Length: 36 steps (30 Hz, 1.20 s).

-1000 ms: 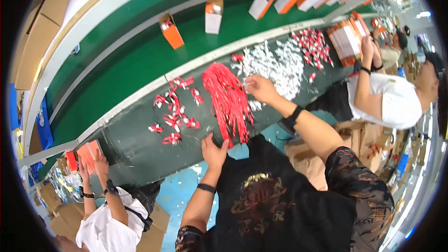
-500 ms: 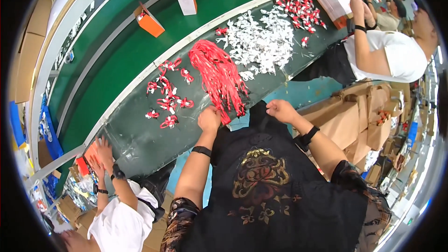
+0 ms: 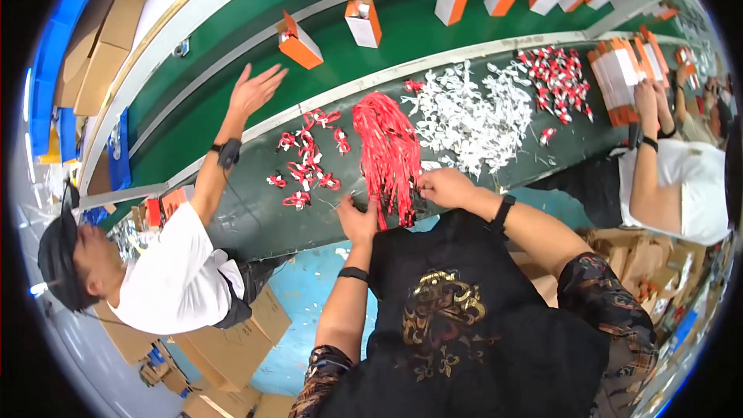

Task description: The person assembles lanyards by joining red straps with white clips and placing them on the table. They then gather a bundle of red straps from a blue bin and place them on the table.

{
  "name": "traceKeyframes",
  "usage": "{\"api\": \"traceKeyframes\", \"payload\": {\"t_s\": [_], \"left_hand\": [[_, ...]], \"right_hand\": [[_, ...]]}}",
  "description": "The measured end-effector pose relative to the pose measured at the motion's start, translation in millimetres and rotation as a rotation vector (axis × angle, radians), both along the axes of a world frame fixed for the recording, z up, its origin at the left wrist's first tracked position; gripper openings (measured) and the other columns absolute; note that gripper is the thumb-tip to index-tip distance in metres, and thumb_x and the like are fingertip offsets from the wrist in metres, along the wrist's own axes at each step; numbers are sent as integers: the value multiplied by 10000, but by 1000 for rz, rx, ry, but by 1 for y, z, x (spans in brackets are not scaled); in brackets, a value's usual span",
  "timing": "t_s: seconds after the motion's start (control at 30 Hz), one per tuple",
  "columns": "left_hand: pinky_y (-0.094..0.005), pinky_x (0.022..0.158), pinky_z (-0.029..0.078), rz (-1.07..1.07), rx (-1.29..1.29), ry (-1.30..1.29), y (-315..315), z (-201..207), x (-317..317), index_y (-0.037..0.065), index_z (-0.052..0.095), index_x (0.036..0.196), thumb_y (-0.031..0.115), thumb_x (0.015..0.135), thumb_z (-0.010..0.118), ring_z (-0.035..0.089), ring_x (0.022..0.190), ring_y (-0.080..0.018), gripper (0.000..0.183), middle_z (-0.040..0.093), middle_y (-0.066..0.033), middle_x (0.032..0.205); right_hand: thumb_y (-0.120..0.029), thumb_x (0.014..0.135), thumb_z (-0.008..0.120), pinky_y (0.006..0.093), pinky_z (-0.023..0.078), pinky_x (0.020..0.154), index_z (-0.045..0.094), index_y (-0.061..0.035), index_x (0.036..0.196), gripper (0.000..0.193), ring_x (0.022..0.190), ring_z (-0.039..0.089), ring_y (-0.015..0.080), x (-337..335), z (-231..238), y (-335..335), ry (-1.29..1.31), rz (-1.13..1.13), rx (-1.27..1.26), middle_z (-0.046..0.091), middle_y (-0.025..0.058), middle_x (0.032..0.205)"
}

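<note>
A long bundle of red straps [image 3: 385, 139] with dark ends lies on the dark green work surface in front of me. My left hand [image 3: 357, 220] is at the bundle's near left end, thumb and fingers apart, the thumb close to the straps. A thin pale strand shows by its fingertips. My right hand [image 3: 450, 187] is closed in a pinch at the bundle's right edge, on a red strap as far as I can see; its fingertips are partly hidden. Several small red looped cords [image 3: 306, 156] lie left of the bundle.
Right of the bundle are heaped white coiled cords [image 3: 472, 120] and a red-and-white pile [image 3: 556, 77]. Orange-and-white boxes [image 3: 362, 23] stand on the green conveyor beyond a pale rail [image 3: 333, 95]. One co-worker's arm [image 3: 213, 178] reaches over the belt; another person handles stacked boxes [image 3: 617, 77].
My right hand has come in to the red straps, and my left hand's fingers have spread. The left co-worker has raised an arm toward an orange box. The whole view has shifted.
</note>
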<state>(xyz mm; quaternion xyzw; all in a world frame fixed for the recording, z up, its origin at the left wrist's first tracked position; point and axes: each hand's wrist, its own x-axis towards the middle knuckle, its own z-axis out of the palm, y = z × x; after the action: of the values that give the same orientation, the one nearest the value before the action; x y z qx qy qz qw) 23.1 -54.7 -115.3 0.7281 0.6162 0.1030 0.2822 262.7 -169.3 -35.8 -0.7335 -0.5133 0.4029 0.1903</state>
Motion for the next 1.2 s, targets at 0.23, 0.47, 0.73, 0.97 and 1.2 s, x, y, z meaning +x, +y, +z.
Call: {"api": "traceKeyframes", "payload": {"t_s": [0.23, 0.47, 0.73, 0.97, 1.2], "left_hand": [[-470, 880, 464, -104, 91, 104, -22, 5, 6, 69, 571, 1174, 401, 668, 824, 537, 1029, -368, 656, 544, -161, 1086], [-441, 712, 509, -50, -148, 58, -4, -6, 0, 129, 662, 951, 349, 777, 745, 655, 797, -305, 293, 679, -71, 813], [-443, 681, 518, -9, -343, -11, 21, -6, -10, 133, 695, 858, 373, 809, 708, 675, 761, -321, 246, 707, -66, 788], [-214, 535, 388, 376, -516, -796, 40, -4, 4, 10, 638, 904, 131, 911, 673, 488, 582, -34, 127, 587, 32, 673], [-200, 515, 349, 433, -613, -875, 84, 0, 47, -1, 628, 914, 130, 913, 670, 461, 560, -27, 137, 573, 41, 671]], "right_hand": [[-156, 796, 631, 469, 515, 797, 620, -118, 1140, 346, 942, 624, 367, 44, -14, 157, -459, 88, 334, 646, 158, 996], [-151, 790, 631, 436, 475, 882, 650, -128, 1132, 343, 1034, 596, 292, 43, -49, 248, -548, 275, 276, 647, 117, 1038], [-166, 770, 649, 460, 424, 923, 714, -143, 946, 189, 1059, 586, 279, 45, -66, 258, -758, 691, -5, 693, 58, 951], [-122, 797, 603, 416, 519, 794, 712, -88, 880, 141, 858, 672, 304, 88, -50, 220, -174, -202, 260, 694, 139, 878], [-156, 811, 651, 393, 526, 756, 697, -67, 1004, 218, 838, 664, 296, 106, -50, 184, -85, -302, 6, 687, 168, 912]]}}
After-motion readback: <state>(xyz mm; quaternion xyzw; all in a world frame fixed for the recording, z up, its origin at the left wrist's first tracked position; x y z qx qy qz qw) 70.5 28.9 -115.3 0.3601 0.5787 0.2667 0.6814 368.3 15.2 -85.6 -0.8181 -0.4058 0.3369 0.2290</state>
